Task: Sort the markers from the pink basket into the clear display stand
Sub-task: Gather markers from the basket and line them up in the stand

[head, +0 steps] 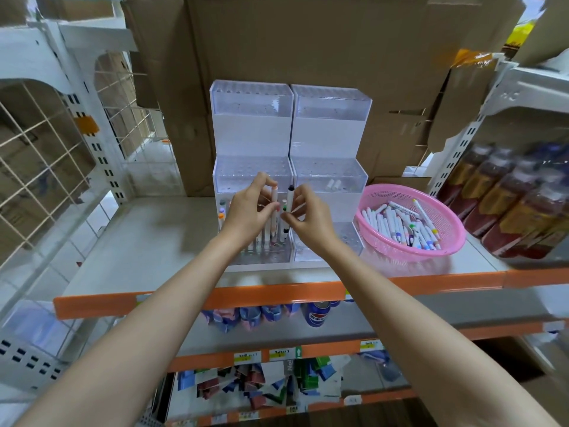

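Head view: both hands are raised in front of the lower tiers of the stand, close together but not touching.

Left hand: closed on one white marker with a pale orange cap. Thumb and fingertips pinch the barrel. The marker stands upright.

Right hand: closed on a second marker, white with a black cap. Thumb and forefinger pinch the barrel near its middle. This marker is also upright and sits just beside the left-hand marker, with a narrow gap between them.

Stand: clear, stepped, in two side-by-side sections, each tier with a perforated top. Directly below and behind the hands, the lowest tier of the left section already holds a row of upright markers. Beyond the right hand, two white pieces lie in the middle tier of the right section; what they are cannot be told.

Basket: pink, round, to the right of the right hand and just beside the stand. It holds a loose heap of white markers with coloured caps.

Stand and basket rest on a shelf with an orange front edge.
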Demonstrator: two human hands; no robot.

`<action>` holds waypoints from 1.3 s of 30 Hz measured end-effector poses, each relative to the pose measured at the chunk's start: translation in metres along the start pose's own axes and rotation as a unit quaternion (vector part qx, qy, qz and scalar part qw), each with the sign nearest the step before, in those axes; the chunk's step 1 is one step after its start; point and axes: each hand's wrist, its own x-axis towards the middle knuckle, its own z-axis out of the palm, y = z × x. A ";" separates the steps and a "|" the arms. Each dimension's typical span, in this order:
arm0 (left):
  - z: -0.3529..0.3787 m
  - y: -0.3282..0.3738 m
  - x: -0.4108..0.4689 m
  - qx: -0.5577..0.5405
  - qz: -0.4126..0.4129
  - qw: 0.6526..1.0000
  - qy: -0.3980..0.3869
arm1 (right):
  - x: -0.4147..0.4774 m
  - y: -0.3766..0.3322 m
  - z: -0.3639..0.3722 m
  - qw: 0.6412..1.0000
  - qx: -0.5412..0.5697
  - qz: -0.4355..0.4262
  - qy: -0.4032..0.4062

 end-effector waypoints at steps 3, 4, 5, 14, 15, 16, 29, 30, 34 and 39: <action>-0.002 0.000 0.000 -0.003 -0.004 1.000 0.006 | -0.001 0.001 0.002 1.000 -0.011 -0.003 -0.006; -0.002 0.000 0.000 -0.001 -0.003 1.000 0.000 | -0.002 0.001 0.003 1.000 -0.011 -0.002 -0.005; -0.002 0.000 -0.001 0.002 -0.001 1.000 -0.006 | -0.002 0.001 0.003 1.000 -0.009 0.000 -0.004; 0.000 -0.002 -0.003 0.025 0.010 0.999 -0.027 | -0.001 -0.001 0.002 1.000 0.001 -0.001 -0.002; 0.000 -0.002 -0.002 0.032 0.016 0.999 -0.027 | -0.001 -0.001 0.002 1.000 0.001 -0.001 -0.003; 0.000 -0.002 -0.001 0.038 0.021 0.999 -0.026 | -0.002 -0.001 0.002 1.000 0.002 -0.001 -0.004; 0.002 -0.012 -0.001 0.129 0.073 0.989 -0.023 | -0.005 0.000 0.004 1.000 -0.008 0.002 -0.004; 0.001 -0.013 -0.002 0.139 0.081 0.987 -0.017 | -0.004 0.000 0.004 1.000 -0.010 0.001 -0.003; -0.003 -0.016 -0.003 0.214 0.145 0.966 -0.014 | -0.004 0.001 0.004 1.000 -0.008 0.002 0.003; -0.003 -0.016 -0.002 0.242 0.174 0.954 -0.017 | -0.005 0.002 0.005 1.000 -0.010 -0.006 0.014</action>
